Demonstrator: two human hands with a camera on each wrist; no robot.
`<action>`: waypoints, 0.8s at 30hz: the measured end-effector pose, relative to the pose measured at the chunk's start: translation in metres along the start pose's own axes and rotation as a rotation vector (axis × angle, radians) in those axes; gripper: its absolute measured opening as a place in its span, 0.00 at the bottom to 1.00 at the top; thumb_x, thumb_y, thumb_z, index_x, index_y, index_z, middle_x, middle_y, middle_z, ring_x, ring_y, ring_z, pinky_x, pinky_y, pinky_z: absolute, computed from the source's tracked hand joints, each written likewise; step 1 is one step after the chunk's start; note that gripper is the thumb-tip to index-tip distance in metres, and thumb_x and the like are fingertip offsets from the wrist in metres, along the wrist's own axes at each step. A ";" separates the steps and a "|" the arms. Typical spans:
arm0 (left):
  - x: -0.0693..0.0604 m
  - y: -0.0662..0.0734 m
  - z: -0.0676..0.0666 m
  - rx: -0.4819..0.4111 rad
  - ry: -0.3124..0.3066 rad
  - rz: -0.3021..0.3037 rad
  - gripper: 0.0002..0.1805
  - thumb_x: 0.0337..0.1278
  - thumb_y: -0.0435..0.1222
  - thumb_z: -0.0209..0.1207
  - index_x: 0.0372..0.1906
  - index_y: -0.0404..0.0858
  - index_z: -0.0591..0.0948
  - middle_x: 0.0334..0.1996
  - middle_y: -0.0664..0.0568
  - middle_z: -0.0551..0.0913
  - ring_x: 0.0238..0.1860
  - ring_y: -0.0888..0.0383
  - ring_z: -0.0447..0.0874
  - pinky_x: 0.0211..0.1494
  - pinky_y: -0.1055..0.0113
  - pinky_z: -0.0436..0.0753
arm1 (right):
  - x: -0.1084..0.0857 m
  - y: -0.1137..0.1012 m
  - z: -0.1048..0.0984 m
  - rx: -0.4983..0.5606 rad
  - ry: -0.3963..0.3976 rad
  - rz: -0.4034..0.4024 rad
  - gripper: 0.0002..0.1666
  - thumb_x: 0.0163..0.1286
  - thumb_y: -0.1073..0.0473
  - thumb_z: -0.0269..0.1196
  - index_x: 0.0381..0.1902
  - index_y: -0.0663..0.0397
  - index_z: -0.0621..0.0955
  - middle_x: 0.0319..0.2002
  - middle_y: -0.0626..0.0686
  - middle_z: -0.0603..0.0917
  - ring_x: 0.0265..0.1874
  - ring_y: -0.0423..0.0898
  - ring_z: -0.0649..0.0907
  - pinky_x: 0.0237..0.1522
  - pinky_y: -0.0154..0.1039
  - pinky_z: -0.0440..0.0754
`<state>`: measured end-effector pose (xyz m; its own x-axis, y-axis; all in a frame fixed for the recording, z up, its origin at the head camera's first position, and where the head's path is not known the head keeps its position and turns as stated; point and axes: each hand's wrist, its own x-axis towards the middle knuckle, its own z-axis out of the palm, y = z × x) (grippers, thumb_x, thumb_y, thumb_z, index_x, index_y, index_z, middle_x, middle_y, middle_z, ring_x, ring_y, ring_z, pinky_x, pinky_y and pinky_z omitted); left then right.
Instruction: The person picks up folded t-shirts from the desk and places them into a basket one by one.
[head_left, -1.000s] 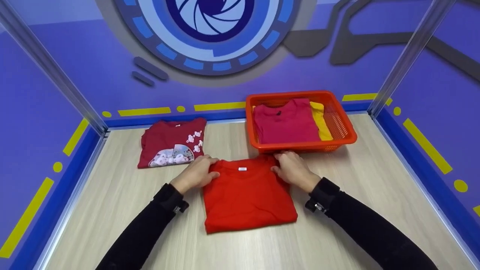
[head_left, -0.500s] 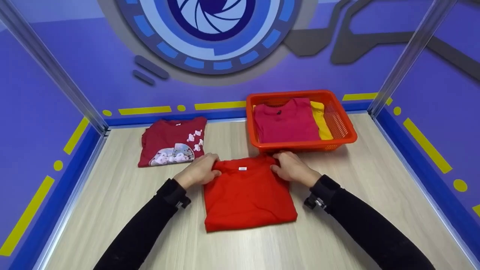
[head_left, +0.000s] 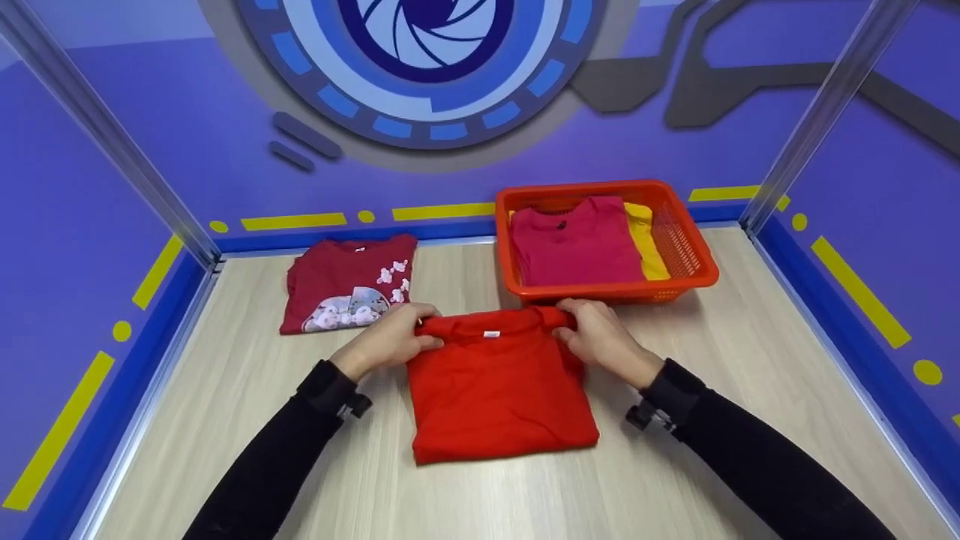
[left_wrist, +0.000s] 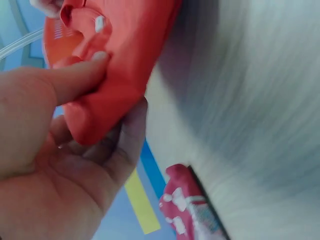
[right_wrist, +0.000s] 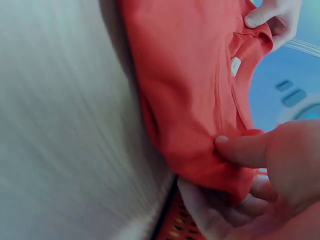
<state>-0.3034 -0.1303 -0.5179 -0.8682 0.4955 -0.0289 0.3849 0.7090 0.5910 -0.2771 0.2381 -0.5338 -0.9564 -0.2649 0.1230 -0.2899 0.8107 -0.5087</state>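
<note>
A folded red T-shirt point(head_left: 499, 397) lies at the middle of the table, its white neck label toward the back wall. My left hand point(head_left: 391, 339) grips its far left corner, and in the left wrist view the thumb point(left_wrist: 82, 75) is on top with the fingers underneath. At the far right corner my right hand point(head_left: 602, 339) pinches the cloth the same way, its thumb point(right_wrist: 240, 150) over the fabric in the right wrist view. The shirt's far edge is raised a little from the table; the near edge rests on it.
Behind my right hand stands an orange-red basket point(head_left: 694, 259) holding a folded crimson shirt point(head_left: 574, 244) and a yellow garment point(head_left: 646, 240). A dark red printed shirt point(head_left: 337, 274) lies folded at the back left. Blue-purple panels point(head_left: 420, 180) enclose the table on three sides.
Both hands have taken a firmer hold of the shirt's far corners, and its far edge has risen slightly. The basket and the printed shirt have stayed in place.
</note>
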 end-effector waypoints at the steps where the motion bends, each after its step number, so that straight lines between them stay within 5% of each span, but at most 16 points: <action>1: -0.001 0.001 -0.002 -0.010 0.003 0.013 0.11 0.69 0.39 0.75 0.52 0.46 0.89 0.38 0.55 0.87 0.39 0.56 0.81 0.48 0.61 0.79 | -0.002 0.001 -0.004 0.016 0.006 -0.027 0.22 0.74 0.63 0.73 0.63 0.65 0.86 0.60 0.66 0.90 0.63 0.63 0.88 0.66 0.60 0.86; 5: -0.006 0.008 -0.014 -0.038 0.010 0.053 0.11 0.70 0.38 0.73 0.54 0.48 0.89 0.40 0.55 0.88 0.41 0.57 0.82 0.51 0.60 0.80 | -0.008 0.004 -0.023 0.102 0.004 -0.103 0.16 0.76 0.63 0.72 0.59 0.61 0.89 0.56 0.61 0.92 0.56 0.57 0.89 0.60 0.56 0.88; 11: -0.011 0.020 -0.030 -0.088 0.016 0.127 0.15 0.73 0.33 0.69 0.60 0.46 0.88 0.47 0.53 0.90 0.46 0.54 0.85 0.57 0.57 0.85 | -0.013 0.005 -0.048 0.185 -0.010 -0.075 0.12 0.79 0.64 0.68 0.57 0.54 0.89 0.50 0.54 0.93 0.43 0.47 0.84 0.46 0.38 0.82; 24: -0.009 0.055 -0.045 -0.106 0.179 0.180 0.16 0.72 0.34 0.71 0.60 0.46 0.89 0.52 0.52 0.91 0.48 0.53 0.86 0.56 0.56 0.85 | -0.019 0.003 -0.091 0.220 0.171 -0.105 0.18 0.80 0.68 0.65 0.63 0.55 0.89 0.56 0.58 0.91 0.45 0.49 0.84 0.46 0.26 0.79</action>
<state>-0.2889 -0.1184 -0.4485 -0.8338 0.5054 0.2221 0.5115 0.5563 0.6549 -0.2629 0.2927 -0.4600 -0.9189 -0.2347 0.3171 -0.3912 0.6459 -0.6556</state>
